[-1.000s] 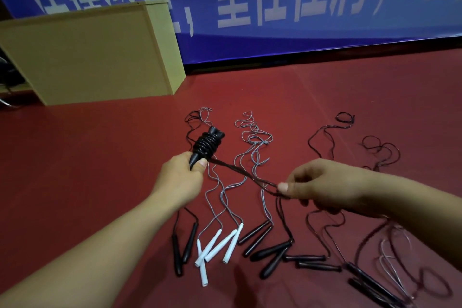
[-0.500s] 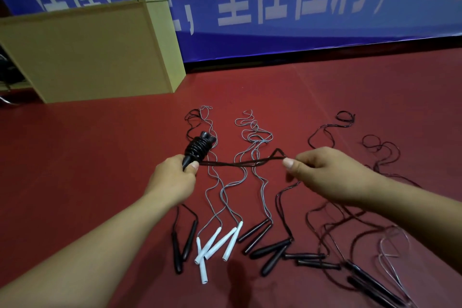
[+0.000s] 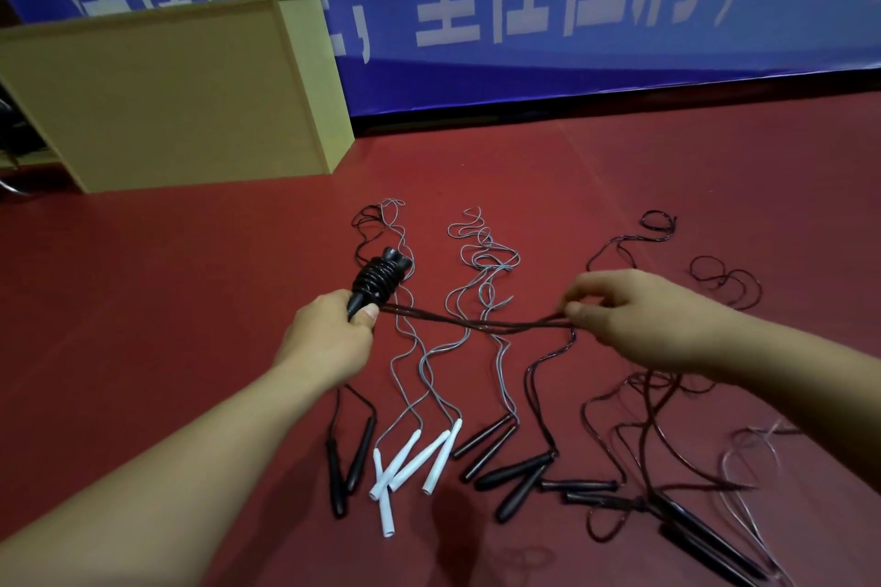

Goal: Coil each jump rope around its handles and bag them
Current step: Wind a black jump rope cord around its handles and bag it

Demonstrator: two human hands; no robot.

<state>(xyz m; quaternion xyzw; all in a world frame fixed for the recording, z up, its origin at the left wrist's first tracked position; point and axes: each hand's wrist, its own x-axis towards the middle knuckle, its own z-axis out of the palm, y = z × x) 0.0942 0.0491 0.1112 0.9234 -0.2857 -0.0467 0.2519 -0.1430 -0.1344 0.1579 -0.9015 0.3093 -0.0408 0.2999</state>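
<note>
One rope's handles (image 3: pixel 379 281), nearly coiled, gripped by left hand (image 3: pixel 333 338) above the floor (image 3: pixel 190 300); right hand (image 3: pixel 634 319) fingers pinch the taut tail (image 3: pixel 476 323). Next: wrap tail on, tuck.

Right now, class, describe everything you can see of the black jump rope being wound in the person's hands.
The black jump rope has two dark handles held together, tips up and tilted right, with glossy cord coiled in tight turns around them. The left hand grips their lower end. A doubled strand runs rightward, clear of the floor, to the right hand, which pinches it. The winding is unfinished.
</note>
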